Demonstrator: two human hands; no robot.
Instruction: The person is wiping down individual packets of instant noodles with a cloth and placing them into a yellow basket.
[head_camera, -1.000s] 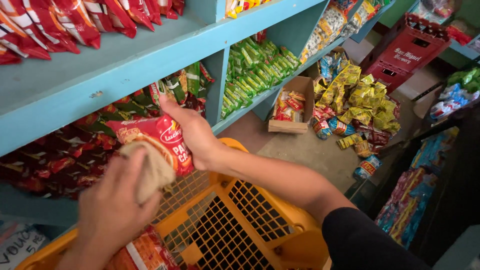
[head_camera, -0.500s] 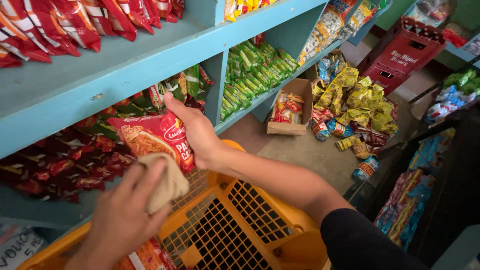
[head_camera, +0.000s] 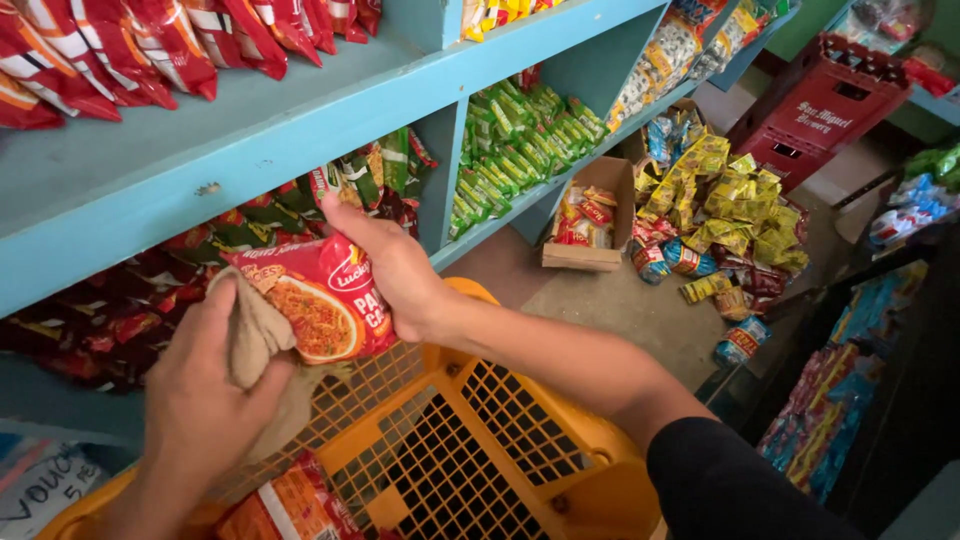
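Red noodle packet (head_camera: 325, 300), held upright in our right hand (head_camera: 400, 270) just in front of the blue shelf (head_camera: 250, 140), meets the beige cloth (head_camera: 255, 335) bunched in our left hand (head_camera: 200, 400); both hands are closed on what they hold. To wipe it well, we judge, grip the packet by its edge and press lightly. Below sits the orange basket (head_camera: 560, 440), more packets (head_camera: 290, 505) inside; yellow packets (head_camera: 730, 200) lie heaped on the floor.

noodle packet (head_camera: 325, 300): red, noodle-bowl picture, face toward camera, tilted, held over orange basket before the shelf | cloth (head_camera: 255, 335): beige, crumpled, pressed to packet's left edge
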